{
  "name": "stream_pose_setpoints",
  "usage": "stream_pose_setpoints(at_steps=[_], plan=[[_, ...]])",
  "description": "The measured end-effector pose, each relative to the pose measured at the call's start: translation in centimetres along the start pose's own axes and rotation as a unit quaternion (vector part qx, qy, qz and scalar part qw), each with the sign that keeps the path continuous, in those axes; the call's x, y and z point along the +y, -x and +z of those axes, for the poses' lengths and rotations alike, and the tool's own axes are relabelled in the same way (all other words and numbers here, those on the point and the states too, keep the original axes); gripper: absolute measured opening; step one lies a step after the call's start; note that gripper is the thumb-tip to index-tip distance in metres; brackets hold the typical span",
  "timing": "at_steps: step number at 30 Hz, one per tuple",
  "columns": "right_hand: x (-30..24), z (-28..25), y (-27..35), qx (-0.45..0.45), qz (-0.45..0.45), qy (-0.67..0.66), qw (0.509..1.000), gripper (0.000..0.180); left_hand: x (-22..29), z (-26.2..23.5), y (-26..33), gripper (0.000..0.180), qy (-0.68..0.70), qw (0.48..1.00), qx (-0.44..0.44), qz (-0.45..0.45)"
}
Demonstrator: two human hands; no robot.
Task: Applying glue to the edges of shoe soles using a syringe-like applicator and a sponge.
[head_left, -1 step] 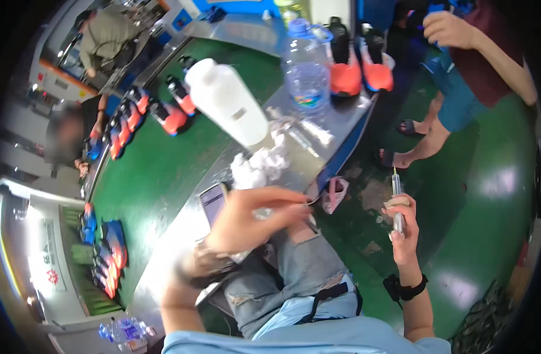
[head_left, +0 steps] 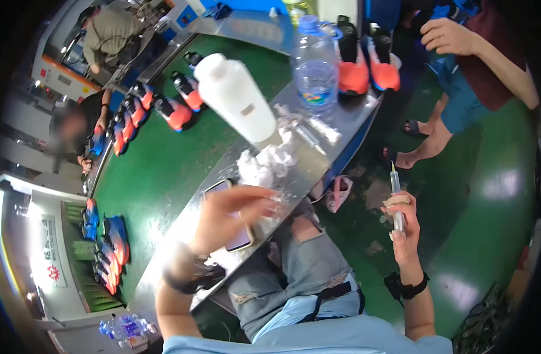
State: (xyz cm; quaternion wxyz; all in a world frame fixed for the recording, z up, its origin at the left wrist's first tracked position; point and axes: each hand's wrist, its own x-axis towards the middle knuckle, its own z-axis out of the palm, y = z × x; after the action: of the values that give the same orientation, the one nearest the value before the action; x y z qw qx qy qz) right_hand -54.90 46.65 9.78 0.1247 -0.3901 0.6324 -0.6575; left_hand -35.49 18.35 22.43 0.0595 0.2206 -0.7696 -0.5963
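At the metal ledge beside the green conveyor, a seated person works with a syringe and a wad of tissue.

Nearest, the right hand (head_left: 403,227) is closed around a slim syringe (head_left: 395,194), held upright with its tip up and well clear of the ledge, out over the green floor (head_left: 489,194), probably to keep the tip from touching anything. The left hand (head_left: 229,215) reaches over the metal ledge (head_left: 317,168) with fingers loosely spread, gripping nothing, its fingertips just short of the crumpled white tissue (head_left: 264,162); a phone (head_left: 238,236) lies flat beneath it. Beyond the tissue stand a white plastic bottle (head_left: 235,97) and a clear water bottle (head_left: 314,68), both within reach. Farther off, orange and black shoes (head_left: 176,112) lie on the conveyor belt (head_left: 158,165), where other people work.
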Motion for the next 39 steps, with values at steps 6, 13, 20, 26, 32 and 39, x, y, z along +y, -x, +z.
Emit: stream_pose_setpoints(at_steps=[6, 13, 20, 26, 32, 39], plan=[[-0.6, 8.9, -4.7, -0.111, -0.018, -0.138, 0.984, 0.048, -13.5, -20.7, 2.2, 0.035, 0.166, 0.904, 0.374, -0.124], [-0.5, 14.8, -7.2, -0.217, -0.011, -0.14, 0.966, 0.039, -25.6, -26.6, -11.1, 0.066, 0.484, 0.807, 0.306, -0.146], [-0.7, 15.6, -6.0, -0.257, 0.036, -0.135, 0.956, 0.029, -27.9, -31.0, -23.2, 0.06, 0.469, 0.769, 0.434, -0.001], [-2.2, 15.5, -4.7, -0.241, -0.016, -0.152, 0.959, 0.023, -26.1, -31.7, -17.9, 0.055, 0.481, 0.768, 0.423, 0.005], [-3.2, 14.2, -2.9, -0.214, 0.012, -0.157, 0.964, 0.023, -24.6, -26.4, -2.5, 0.05, 0.416, 0.8, 0.431, -0.02], [-4.5, 6.6, -4.4, -0.082, -0.076, -0.122, 0.986, 0.057, -26.0, -17.2, 11.2, 0.045, 0.317, 0.812, 0.477, -0.114]])
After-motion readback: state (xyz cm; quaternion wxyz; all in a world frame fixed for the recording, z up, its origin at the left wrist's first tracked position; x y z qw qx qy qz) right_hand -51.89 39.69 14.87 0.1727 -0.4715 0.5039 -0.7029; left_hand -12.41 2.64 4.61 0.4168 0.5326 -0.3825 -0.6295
